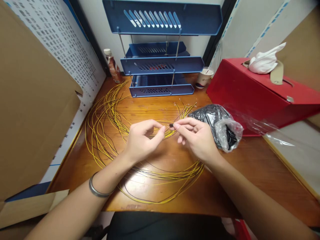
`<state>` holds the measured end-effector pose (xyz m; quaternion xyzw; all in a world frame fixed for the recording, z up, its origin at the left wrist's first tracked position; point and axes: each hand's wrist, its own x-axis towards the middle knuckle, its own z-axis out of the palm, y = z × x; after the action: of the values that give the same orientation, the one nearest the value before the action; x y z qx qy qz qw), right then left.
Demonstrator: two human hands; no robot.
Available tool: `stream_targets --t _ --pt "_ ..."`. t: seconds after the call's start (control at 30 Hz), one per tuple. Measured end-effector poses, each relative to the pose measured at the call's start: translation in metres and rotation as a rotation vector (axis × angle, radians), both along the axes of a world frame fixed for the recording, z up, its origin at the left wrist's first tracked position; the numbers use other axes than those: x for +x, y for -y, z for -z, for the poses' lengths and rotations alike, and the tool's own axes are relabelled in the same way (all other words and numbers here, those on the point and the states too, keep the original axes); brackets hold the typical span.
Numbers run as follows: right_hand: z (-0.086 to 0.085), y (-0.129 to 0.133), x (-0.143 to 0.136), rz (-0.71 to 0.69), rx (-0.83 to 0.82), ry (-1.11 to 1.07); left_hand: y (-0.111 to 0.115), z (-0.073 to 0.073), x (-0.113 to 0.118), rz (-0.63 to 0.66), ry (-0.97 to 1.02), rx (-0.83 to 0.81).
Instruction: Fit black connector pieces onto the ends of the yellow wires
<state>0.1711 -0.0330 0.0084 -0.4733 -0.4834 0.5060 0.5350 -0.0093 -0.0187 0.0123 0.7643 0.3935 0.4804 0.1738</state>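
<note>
Above the middle of the wooden table, my hands are close together. My right hand (196, 135) pinches a small black connector (171, 125) between thumb and forefinger. Facing it, my left hand (143, 138) is closed at thumb and forefinger on what looks like the end of a thin wire; the fingers hide most of it. Long yellow and black wires (110, 110) lie in a loose loop under and around both hands. Their bunched tips (185, 108) fan out just beyond my right hand. Beside that hand lies a clear plastic bag (210, 115) of small black pieces.
A blue tiered tray rack (162, 65) stands at the back. To its left is a drink bottle (113, 66), to its right a paper cup (203, 78). A red tissue box (250, 90) sits at right. Cardboard (32, 83) borders the left side.
</note>
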Motion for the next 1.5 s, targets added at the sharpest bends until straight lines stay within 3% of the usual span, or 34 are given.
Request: stream_targets --t 0.1,0.33,0.47,0.6,0.83,0.93,1.13,1.5 --pt "0.000 -0.001 0.001 -0.051 -0.084 -0.126 -0.001 0.000 -0.001 0.008 0.023 -0.033" --pt "-0.005 -0.007 0.002 -0.211 -0.589 -0.678 -0.002 0.003 -0.002 0.024 0.051 -0.123" --pt "-0.007 -0.009 0.005 -0.250 -0.695 -0.728 -0.001 0.004 0.000 0.057 0.028 -0.137" --pt "-0.005 -0.006 0.004 -0.281 -0.541 -0.547 -0.001 0.003 0.001 0.070 0.047 -0.191" --pt "0.002 0.003 0.004 -0.042 0.215 0.192 -0.002 0.000 0.000 0.091 0.157 -0.281" --pt "0.003 0.006 0.004 0.015 0.383 0.397 -0.001 -0.001 -0.001 0.117 0.128 -0.288" --pt "0.002 0.005 0.004 0.049 0.479 0.510 -0.001 0.000 -0.002 0.182 0.123 -0.304" --pt "0.001 0.007 0.005 -0.047 0.436 0.632 -0.001 -0.001 -0.002 0.188 0.083 -0.294"
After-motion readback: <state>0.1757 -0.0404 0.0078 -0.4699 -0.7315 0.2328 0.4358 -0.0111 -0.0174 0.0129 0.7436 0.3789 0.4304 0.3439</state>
